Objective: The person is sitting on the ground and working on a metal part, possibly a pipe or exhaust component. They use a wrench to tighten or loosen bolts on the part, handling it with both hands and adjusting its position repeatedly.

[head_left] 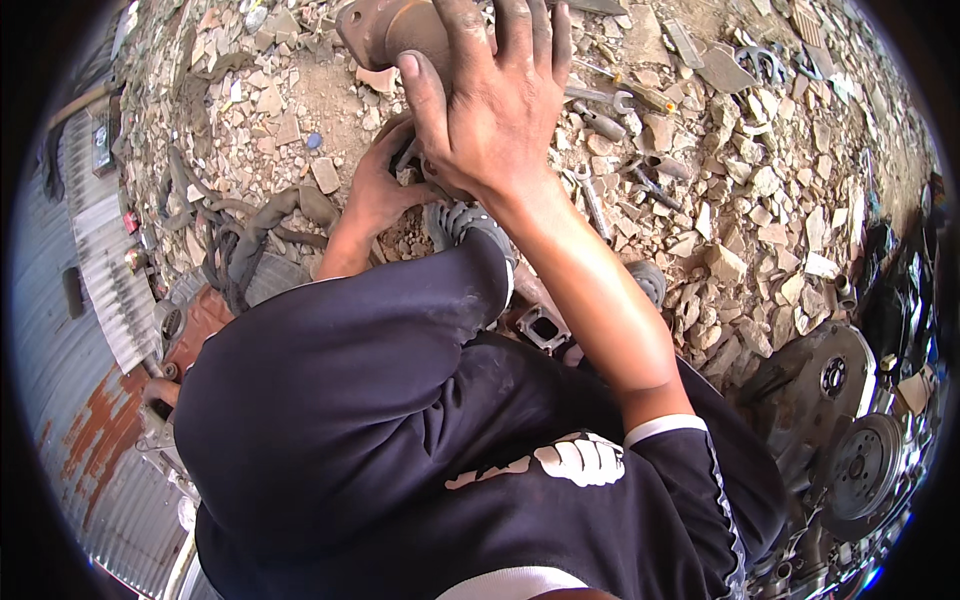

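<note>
A rusty brown metal pipe piece with a flange (398, 32) is at the top middle, partly out of the picture. My right hand (490, 115) lies over it, back upward, thumb apart and fingers stretched; the fingertips are at or beyond the upper edge. Below and to the left, my left hand (378, 190) curls its thumb and fingers round a dark metal part, mostly hidden under the right hand. Whether that part joins the flanged pipe, I cannot tell. A grey shoe (462, 222) is just below the hands.
Broken stone (740, 260) covers the ground. Spanners (594, 205), a yellow-handled screwdriver (650, 97) and a metal tube (600, 122) lie right of my hands. Dark hoses (240, 240) lie left, near corrugated sheeting (110, 290). A big casting with a pulley (862, 465) stands lower right.
</note>
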